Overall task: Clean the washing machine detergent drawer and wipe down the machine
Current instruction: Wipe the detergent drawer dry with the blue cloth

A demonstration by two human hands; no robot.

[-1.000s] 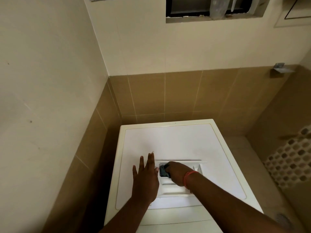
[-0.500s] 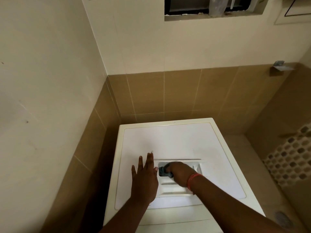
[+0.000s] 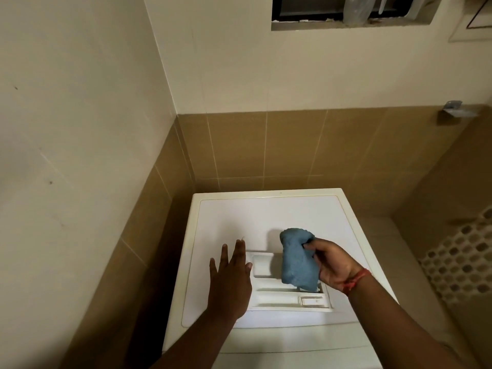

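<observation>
The right hand (image 3: 336, 267) is pinching a blue cloth (image 3: 298, 258) above the drawer (image 3: 287, 282), which is lying on the washing machine (image 3: 266, 214). The left hand (image 3: 230, 280) is pressing flat, fingers straight. The loosely held cloth could be slipping, or catching a divider and shifting the drawer.

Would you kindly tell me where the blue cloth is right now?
In the head view the blue cloth is gripped by the right hand, above the right part of the detergent drawer on the washing machine.
</observation>
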